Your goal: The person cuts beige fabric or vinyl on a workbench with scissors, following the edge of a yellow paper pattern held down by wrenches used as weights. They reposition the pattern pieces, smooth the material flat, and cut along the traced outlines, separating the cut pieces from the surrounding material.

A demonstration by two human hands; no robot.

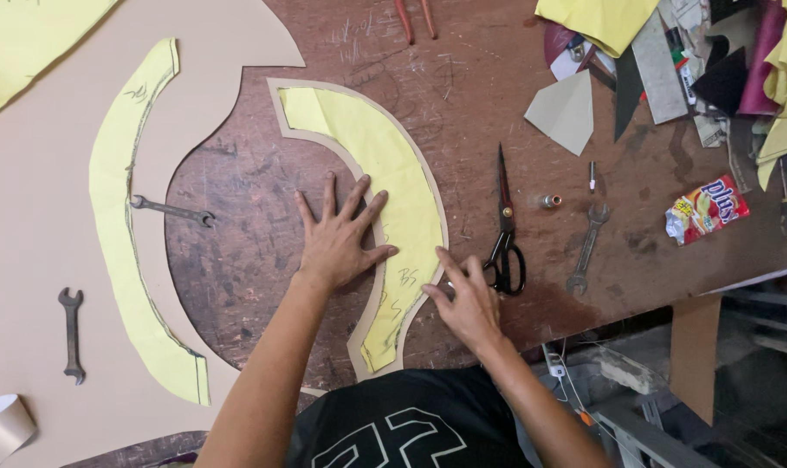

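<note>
Flat on the scarred brown table [463,95] lies a curved yellow paper pattern [393,173], resting on a tan curved piece [359,342] cut slightly larger, so a thin tan border shows around it. The left hand [337,238] is spread open, palm down and grasping nothing, pressing at the pattern's inner edge with its fingertips and thumb reaching onto the yellow. The right hand [467,299] sits just beside the pattern's outer edge, near its lower end, fingers loosely curled with the tips touching that edge; whether it holds anything small I cannot tell. Black-handled scissors [504,234] lie closed just beyond the right hand, away from the pattern, and a wrench [586,250] lies farther out the same way. On the pattern's other side, well apart, a second yellow curved strip [125,225] rests on a large tan sheet [38,199], with 1 slim wrench [172,211] across its edge.
</note>
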